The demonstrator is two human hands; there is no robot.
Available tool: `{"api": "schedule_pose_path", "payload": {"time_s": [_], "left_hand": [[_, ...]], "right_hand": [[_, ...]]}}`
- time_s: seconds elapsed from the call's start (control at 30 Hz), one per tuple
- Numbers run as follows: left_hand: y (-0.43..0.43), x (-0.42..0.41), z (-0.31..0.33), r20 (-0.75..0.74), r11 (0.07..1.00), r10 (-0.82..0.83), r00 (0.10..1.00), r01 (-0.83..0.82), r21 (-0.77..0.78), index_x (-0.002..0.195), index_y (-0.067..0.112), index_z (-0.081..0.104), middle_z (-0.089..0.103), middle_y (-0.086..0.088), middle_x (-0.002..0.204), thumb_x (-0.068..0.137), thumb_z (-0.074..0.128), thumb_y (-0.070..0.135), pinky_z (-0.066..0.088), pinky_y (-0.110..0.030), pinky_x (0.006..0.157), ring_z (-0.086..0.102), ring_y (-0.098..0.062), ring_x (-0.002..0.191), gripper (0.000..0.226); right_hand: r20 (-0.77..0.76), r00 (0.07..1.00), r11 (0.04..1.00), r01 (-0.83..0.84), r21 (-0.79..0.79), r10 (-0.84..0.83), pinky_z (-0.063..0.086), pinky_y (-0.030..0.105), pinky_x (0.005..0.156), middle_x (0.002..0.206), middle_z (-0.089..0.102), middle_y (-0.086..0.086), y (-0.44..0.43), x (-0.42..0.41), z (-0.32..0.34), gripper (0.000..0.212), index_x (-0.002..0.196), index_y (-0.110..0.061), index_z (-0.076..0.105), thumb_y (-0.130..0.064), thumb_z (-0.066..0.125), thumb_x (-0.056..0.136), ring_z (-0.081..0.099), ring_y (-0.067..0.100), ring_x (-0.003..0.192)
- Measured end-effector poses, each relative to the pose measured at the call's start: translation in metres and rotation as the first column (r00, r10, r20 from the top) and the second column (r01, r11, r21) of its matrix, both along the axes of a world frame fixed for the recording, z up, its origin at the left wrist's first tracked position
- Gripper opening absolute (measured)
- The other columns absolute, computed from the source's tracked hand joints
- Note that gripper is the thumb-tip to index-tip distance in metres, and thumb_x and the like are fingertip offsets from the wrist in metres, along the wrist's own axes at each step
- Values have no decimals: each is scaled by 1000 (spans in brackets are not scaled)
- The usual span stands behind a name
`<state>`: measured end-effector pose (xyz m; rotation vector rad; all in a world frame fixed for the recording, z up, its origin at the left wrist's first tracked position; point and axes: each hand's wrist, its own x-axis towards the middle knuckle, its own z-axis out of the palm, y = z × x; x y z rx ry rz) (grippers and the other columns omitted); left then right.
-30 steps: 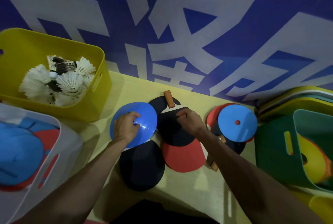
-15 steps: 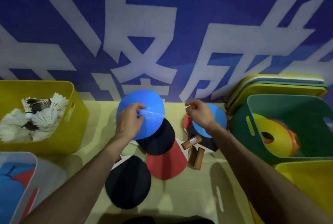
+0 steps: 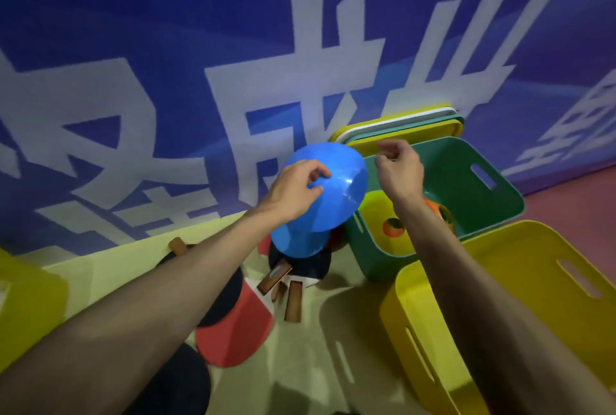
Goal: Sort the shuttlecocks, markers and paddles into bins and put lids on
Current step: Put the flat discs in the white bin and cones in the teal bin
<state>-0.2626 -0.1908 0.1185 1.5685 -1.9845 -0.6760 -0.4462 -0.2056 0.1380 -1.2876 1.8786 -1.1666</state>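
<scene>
1. Step in hand: a marker is being moved to the green bin point(image 3: 493, 214), which stands on the bench point(image 3: 100, 278).
2. Left hand point(image 3: 293, 189): the fingers point(image 3: 320, 172) pinch the blue marker point(image 3: 336, 201) from above, thumb beneath. The disc is in the air and tilted, just left of the bin's left rim.
3. Deciding relation: the bin opening lies to the right of the left hand and a little lower. A round disc has no long axis to align, so only its tilt matters for dropping in.
4. Right hand point(image 3: 400, 171): it hangs above the bin's near-left corner with fingers loosely curled, and nothing shows in them. It is the nearer hand to the bin but carries nothing.
5. Inside the bin: a yellow marker point(image 3: 375, 214) and an orange marker point(image 3: 436, 211).
6. Left of the bin: a second blue marker point(image 3: 296, 246) lies on the paddles point(image 3: 233, 334), none of them sorted yet.
7. Behind the bin: stacked lids point(image 3: 416, 129), none fitted yet.
8. In front of the bin: a yellow bin point(image 3: 520, 281).
</scene>
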Motion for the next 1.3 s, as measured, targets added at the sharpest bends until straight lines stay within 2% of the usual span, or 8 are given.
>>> {"api": "schedule_pose_path", "payload": {"time_s": [0.23,0.43,0.57,0.7,0.83,0.97,1.13,1.3], "left_hand": [[-38,-99,11,76,960,-275,958,277,-25,102,23,65,64,2,106,81,61,5,45,-27,94,57,-12,99,27],[-40,-128,5,88,937,-349,933,347,42,116,20,63,62,3,125,88,59,10,39,-23,100,54,-12,118,30],[-34,-102,-4,13,968,-251,968,250,19,108,19,67,64,3,119,87,57,5,35,-20,99,55,-12,114,27],[-26,-58,-7,-73,996,-88,993,89,10,104,18,68,62,5,101,87,54,0,41,-17,84,54,-6,85,28],[-23,-13,-16,-74,998,16,997,-12,55,103,18,68,64,4,103,87,53,1,42,-3,79,57,-6,92,28],[-21,25,-33,-69,982,142,987,-132,133,102,19,68,65,2,109,87,53,3,44,-21,90,59,-12,102,26],[-12,57,-67,-70,911,285,956,-247,331,108,17,63,62,1,118,91,52,6,44,-23,86,58,-12,103,24],[-5,75,-105,-53,808,375,926,-298,509,119,15,59,62,-1,119,92,51,8,46,-23,82,59,-15,101,29]], "right_hand": [[35,974,972,224,-73,-222,42,26,84,105,65,3,-3,-70,11,31,112,-12,63,-8,48,85,59,18,99],[2,958,954,286,-88,-287,44,25,87,112,62,7,-2,-91,5,30,111,-10,63,-5,50,85,58,19,103],[-11,968,967,249,-51,-250,46,33,94,113,59,7,-4,-76,-6,29,110,-13,63,-7,49,85,57,19,105],[-27,989,989,146,-35,-147,44,31,94,113,60,8,-10,-45,-9,30,110,-11,65,-6,48,85,57,20,104],[-37,999,1000,2,-21,-3,45,31,91,106,64,9,-18,-9,-18,28,106,-11,65,-7,49,83,59,23,99],[-65,991,993,-117,21,118,44,27,87,102,67,7,-20,25,-31,27,107,-12,65,-7,51,84,61,21,96],[-95,952,953,-282,110,292,48,29,88,102,68,4,-19,64,-54,28,111,-12,62,-8,52,86,62,19,96],[-129,859,827,-421,372,495,41,23,89,123,61,9,-25,91,-90,37,125,-9,53,-11,54,88,57,25,113]]}}
